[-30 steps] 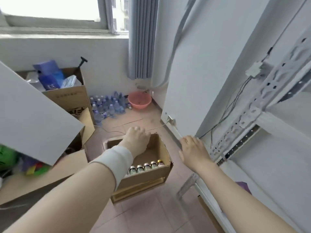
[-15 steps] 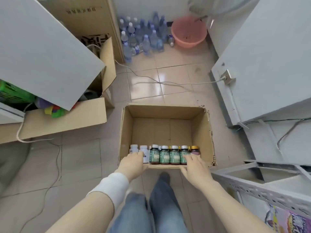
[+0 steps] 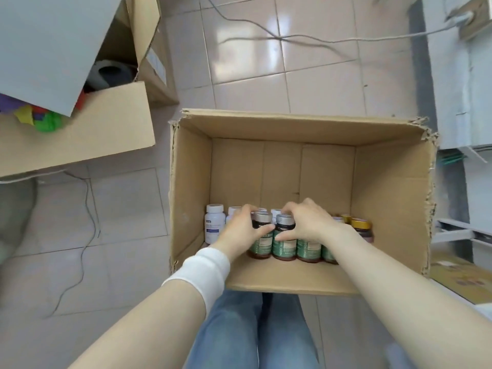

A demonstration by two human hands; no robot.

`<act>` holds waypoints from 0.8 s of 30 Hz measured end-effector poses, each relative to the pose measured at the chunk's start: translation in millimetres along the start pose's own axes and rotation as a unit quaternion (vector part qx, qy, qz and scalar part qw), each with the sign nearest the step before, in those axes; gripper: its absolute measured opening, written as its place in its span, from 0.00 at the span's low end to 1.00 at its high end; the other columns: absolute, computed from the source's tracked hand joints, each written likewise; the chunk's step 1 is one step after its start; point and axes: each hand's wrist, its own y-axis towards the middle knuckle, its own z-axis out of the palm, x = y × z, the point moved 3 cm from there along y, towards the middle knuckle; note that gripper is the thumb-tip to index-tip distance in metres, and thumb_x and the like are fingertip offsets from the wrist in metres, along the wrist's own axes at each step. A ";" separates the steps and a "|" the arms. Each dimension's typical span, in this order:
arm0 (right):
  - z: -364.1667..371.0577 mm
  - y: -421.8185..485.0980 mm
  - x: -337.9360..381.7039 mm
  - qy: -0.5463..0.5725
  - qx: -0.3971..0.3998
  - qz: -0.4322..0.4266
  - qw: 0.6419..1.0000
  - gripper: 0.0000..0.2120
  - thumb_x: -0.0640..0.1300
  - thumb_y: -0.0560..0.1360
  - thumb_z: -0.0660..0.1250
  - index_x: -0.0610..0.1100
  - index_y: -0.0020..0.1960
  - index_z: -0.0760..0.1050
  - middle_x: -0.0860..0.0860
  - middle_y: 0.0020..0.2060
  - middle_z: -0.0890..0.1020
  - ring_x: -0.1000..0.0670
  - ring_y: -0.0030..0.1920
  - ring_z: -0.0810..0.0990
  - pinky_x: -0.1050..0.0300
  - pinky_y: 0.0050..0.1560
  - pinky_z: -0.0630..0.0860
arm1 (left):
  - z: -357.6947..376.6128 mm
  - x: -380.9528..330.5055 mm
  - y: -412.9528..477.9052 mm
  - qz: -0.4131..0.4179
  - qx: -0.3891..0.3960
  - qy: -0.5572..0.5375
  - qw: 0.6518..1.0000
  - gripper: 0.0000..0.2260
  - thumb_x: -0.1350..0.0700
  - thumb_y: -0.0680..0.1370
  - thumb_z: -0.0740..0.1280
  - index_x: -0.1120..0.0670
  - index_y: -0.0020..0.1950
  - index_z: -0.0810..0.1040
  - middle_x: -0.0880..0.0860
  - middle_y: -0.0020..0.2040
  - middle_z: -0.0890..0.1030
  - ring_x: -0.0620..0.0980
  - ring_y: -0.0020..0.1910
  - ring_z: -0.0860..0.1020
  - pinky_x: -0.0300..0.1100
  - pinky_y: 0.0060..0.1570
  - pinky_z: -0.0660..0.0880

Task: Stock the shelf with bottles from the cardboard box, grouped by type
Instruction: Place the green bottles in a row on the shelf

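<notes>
Against the near wall of the cardboard box point(image 3: 386, 182) stand four green-label bottles point(image 3: 308, 249). The left hand point(image 3: 241, 230) curls round the first bottle point(image 3: 262, 245), and the right hand point(image 3: 310, 226) curls round the second bottle point(image 3: 283, 249). Two gold-capped bottles point(image 3: 360, 224) sit rightmost. The hands hide how many white bottles point(image 3: 213, 225) there are. Another carton point(image 3: 93, 134) stands to the left.

I'm in what looks like a storeroom or stock room. The open cardboard box point(image 3: 300, 126) in front of me sits straight on a glossy, pale tiled floor point(image 3: 253, 62). It holds rows of identical goods: green-labelled bottles point(image 3: 285, 246) with silver caps, white bottles point(image 3: 213, 225) to their left and gold-capped bottles point(image 3: 360, 225) to their right. Left of the box, another open carton point(image 3: 93, 129) is stuffed with bright odds and ends, partly covered by a grey board point(image 3: 48, 43). Loose cables point(image 3: 279, 38) trail over the tiles beyond the box and to its left. Right of the box stands a pale metal shelf frame point(image 3: 463, 230).
</notes>
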 end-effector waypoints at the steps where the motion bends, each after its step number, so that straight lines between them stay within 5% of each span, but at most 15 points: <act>1: 1.2 1.7 -1.4 0.019 0.011 0.003 1.000 0.35 0.64 0.63 0.72 0.50 0.64 0.68 0.44 0.58 0.74 0.44 0.60 0.70 0.53 0.54 0.69 | 0.9 2.0 1.8 0.005 0.005 -0.016 1.000 0.25 0.46 0.71 0.72 0.54 0.63 0.70 0.52 0.61 0.76 0.50 0.59 0.75 0.46 0.59 0.73; 6: 2.3 -4.1 -9.8 0.128 -0.005 0.003 0.992 0.31 0.60 0.61 0.76 0.55 0.61 0.70 0.46 0.57 0.72 0.45 0.61 0.69 0.50 0.60 0.71 | -8.9 5.2 0.4 -0.007 0.022 -0.127 0.992 0.20 0.51 0.72 0.72 0.53 0.60 0.71 0.51 0.57 0.77 0.47 0.56 0.75 0.41 0.58 0.72; 12: -17.7 -43.5 -10.8 0.308 -0.114 -0.033 0.944 0.23 0.55 0.60 0.77 0.63 0.51 0.70 0.52 0.52 0.73 0.52 0.58 0.68 0.57 0.54 0.66 | -40.5 -8.4 -28.3 0.013 -0.031 -0.246 0.969 0.11 0.52 0.76 0.67 0.50 0.57 0.72 0.44 0.49 0.77 0.42 0.51 0.75 0.29 0.41 0.73; 16: -44.5 -95.1 -10.6 0.456 -0.209 -0.052 0.864 0.19 0.46 0.64 0.76 0.64 0.47 0.72 0.54 0.49 0.78 0.56 0.49 0.76 0.63 0.46 0.71 | -60.1 -37.7 -66.5 0.049 -0.055 -0.298 0.952 0.08 0.52 0.78 0.62 0.51 0.57 0.73 0.46 0.48 0.78 0.40 0.46 0.77 0.28 0.35 0.73; 20: -56.0 -169.1 -3.9 0.601 -0.242 -0.084 0.757 0.21 0.36 0.69 0.72 0.59 0.51 0.73 0.50 0.48 0.78 0.49 0.49 0.77 0.49 0.53 0.76 | -68.8 -85.3 -125.9 0.091 -0.061 -0.334 0.936 0.08 0.50 0.79 0.60 0.49 0.55 0.74 0.49 0.47 0.79 0.43 0.43 0.78 0.35 0.37 0.76; 24: -52.9 -254.5 7.4 0.685 -0.282 -0.099 0.664 0.20 0.38 0.68 0.72 0.52 0.57 0.72 0.50 0.48 0.78 0.48 0.51 0.77 0.48 0.55 0.74 | -72.2 -142.8 -196.1 0.157 -0.029 -0.364 0.918 0.08 0.48 0.80 0.59 0.49 0.52 0.74 0.52 0.41 0.84 0.48 0.38 0.82 0.39 0.34 0.78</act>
